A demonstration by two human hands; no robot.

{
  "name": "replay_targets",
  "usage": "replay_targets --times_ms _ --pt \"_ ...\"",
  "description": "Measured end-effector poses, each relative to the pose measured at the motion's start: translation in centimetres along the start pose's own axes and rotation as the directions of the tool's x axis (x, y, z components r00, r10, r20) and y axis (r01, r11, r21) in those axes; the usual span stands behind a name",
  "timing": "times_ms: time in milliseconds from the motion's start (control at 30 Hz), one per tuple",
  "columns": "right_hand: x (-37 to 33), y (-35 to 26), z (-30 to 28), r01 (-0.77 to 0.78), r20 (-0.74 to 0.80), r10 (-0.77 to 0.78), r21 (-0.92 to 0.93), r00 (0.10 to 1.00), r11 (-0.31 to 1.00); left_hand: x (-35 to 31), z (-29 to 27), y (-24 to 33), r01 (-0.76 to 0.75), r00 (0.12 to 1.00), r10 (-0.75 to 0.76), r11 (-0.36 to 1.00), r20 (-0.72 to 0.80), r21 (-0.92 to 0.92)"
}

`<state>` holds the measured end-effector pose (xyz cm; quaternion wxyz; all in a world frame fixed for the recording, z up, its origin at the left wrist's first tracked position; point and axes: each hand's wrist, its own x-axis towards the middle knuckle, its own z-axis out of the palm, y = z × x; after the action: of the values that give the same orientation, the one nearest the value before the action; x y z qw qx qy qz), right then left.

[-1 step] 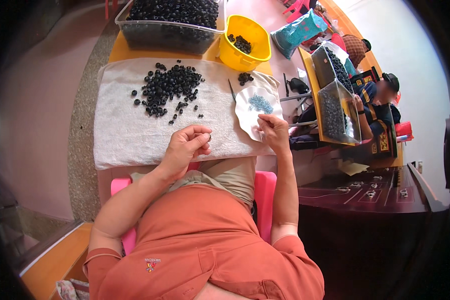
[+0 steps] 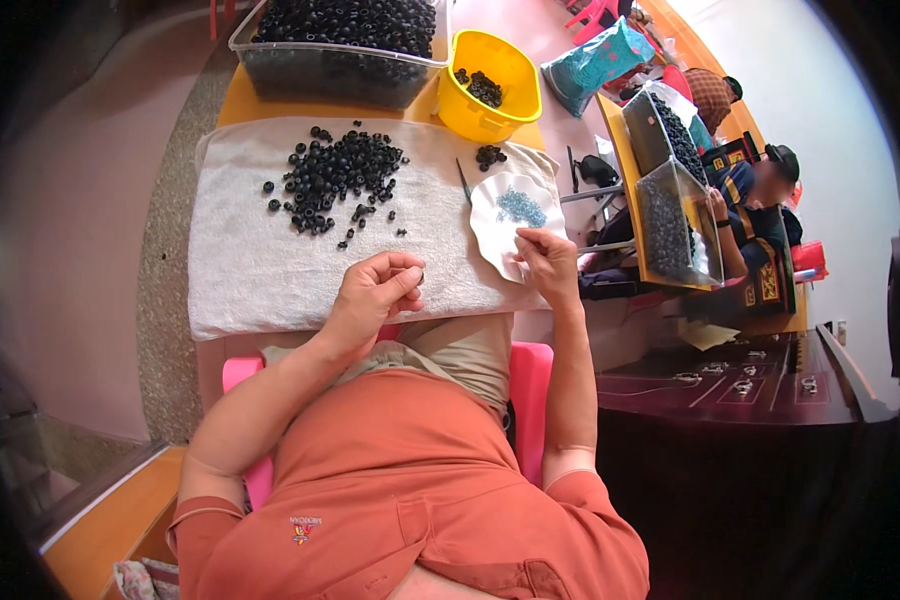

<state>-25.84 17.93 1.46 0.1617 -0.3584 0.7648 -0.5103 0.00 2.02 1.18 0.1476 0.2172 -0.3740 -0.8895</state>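
Observation:
My left hand (image 2: 378, 298) is closed above the front edge of a white towel (image 2: 240, 270), thumb and forefinger pinching a small dark bead (image 2: 421, 279) that is mostly covered by the fingertips. Over the near rim of a wavy white dish (image 2: 490, 235), my right hand (image 2: 550, 265) is closed in a pinch; whatever is between its fingertips is too small to make out. Tiny pale blue beads (image 2: 521, 207) lie in that dish. Loose black beads (image 2: 340, 180) are heaped on the towel ahead of my left hand.
A clear bin (image 2: 340, 75) full of black beads stands at the back, beside a yellow basin (image 2: 490, 115) holding some more. A thin dark pointed tool (image 2: 463, 178) lies left of the dish. To the right, a person (image 2: 760, 195) sits by other bead bins (image 2: 670, 220).

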Motion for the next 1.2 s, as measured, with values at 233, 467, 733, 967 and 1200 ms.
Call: replay_targets --times_ms 233,467,733,967,1200 --pt "-1.0 -2.2 0.6 -0.079 0.092 0.058 0.241 0.994 0.967 0.8 1.7 -0.4 -0.009 1.0 0.008 0.992 0.009 0.122" --pt "-1.6 -3.0 0.3 -0.12 0.152 0.059 0.427 0.987 0.896 5.3 6.1 -1.6 -0.355 0.935 0.304 0.814 0.184 0.459" --pt "-1.6 -3.8 -0.9 -0.044 0.164 -0.037 0.461 0.986 0.886 6.7 9.0 -0.9 -0.438 0.898 0.346 0.767 0.272 0.469" --pt "-1.7 -3.4 -0.9 -0.081 0.165 -0.002 0.494 0.986 0.866 7.7 8.9 -1.2 -0.439 0.898 0.321 0.657 0.3 0.613" --pt "-1.4 -2.8 -0.4 -0.008 0.144 -0.073 0.494 0.987 0.869 8.2 9.0 -1.4 -0.446 0.895 0.342 0.651 0.288 0.614"
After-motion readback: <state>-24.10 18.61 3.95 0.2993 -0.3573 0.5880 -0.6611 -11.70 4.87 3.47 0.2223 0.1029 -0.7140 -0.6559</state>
